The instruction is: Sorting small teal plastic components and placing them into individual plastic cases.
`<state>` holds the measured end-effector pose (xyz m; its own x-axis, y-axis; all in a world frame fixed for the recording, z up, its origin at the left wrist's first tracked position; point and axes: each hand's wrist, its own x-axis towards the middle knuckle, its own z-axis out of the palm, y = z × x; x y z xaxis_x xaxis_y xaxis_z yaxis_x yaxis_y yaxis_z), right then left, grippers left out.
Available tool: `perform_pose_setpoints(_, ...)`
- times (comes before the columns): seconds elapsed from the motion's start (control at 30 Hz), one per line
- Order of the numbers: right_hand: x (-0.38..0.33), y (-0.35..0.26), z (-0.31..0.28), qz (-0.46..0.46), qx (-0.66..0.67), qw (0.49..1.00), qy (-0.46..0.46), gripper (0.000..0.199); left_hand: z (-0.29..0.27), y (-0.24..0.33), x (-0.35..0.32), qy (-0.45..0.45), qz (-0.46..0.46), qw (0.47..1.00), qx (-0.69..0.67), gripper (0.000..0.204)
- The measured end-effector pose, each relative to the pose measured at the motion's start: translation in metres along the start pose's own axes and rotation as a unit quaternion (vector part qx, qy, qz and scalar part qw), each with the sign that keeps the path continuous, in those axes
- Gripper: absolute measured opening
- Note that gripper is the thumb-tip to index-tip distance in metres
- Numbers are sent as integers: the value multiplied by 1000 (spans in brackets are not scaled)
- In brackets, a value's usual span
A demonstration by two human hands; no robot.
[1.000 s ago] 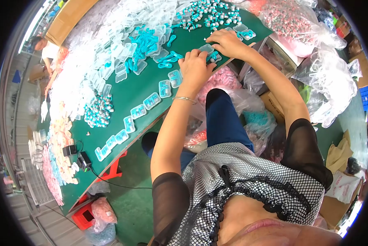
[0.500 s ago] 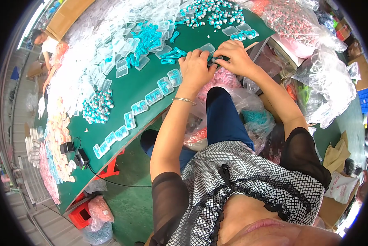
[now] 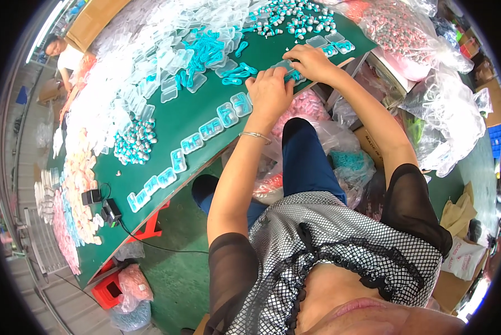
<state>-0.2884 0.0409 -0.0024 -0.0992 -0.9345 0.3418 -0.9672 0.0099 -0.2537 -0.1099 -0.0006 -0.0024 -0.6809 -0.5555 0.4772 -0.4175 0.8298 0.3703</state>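
Note:
At the table's near edge, a small clear plastic case [image 3: 284, 64] with teal pieces inside lies between my hands. My left hand [image 3: 269, 90] curls over its left side, fingers bent and thumb at the case. My right hand [image 3: 313, 62] reaches over from the right, its fingertips and thumb at the clear lid; part of the case is hidden beneath the hands. Beside my left hand runs a row of filled clear cases [image 3: 210, 129] holding teal parts. Past my right hand lie further cases [image 3: 339, 47] with lids laid back.
On the green table [image 3: 194, 100] lie a heap of teal clips [image 3: 206, 50], grey-and-teal small parts [image 3: 134, 142], more such parts [image 3: 298, 17] and many clear cases [image 3: 150, 56]. Black adapters [image 3: 111, 211] sit at left. Bagged pink pieces [image 3: 306, 106] are below the edge. Another person [image 3: 66, 61] is at far left.
My right hand has moved up and away from my left hand, to the lid. The grey part between my fingers no longer shows; teal pieces show in the case.

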Motion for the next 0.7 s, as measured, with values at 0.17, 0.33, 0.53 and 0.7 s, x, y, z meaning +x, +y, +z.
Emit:
perform_pose_setpoints(0.17,2,8,7,27,43,998,-28,27,0,0,-3,21,13,1000,-12,15)
perform_pose_setpoints(0.33,-1,2,-2,-9,94,995,41,21,3,-1,-5,44,39,998,2,13)
perform_pose_setpoints(0.53,-31,-20,-19,-95,102,986,88,16,1,-2,-6,40,39,998,-3,19)
perform_pose_setpoints(0.7,-42,-29,-17,-68,41,992,94,15,-1,-2,-7,25,46,999,-8,28)
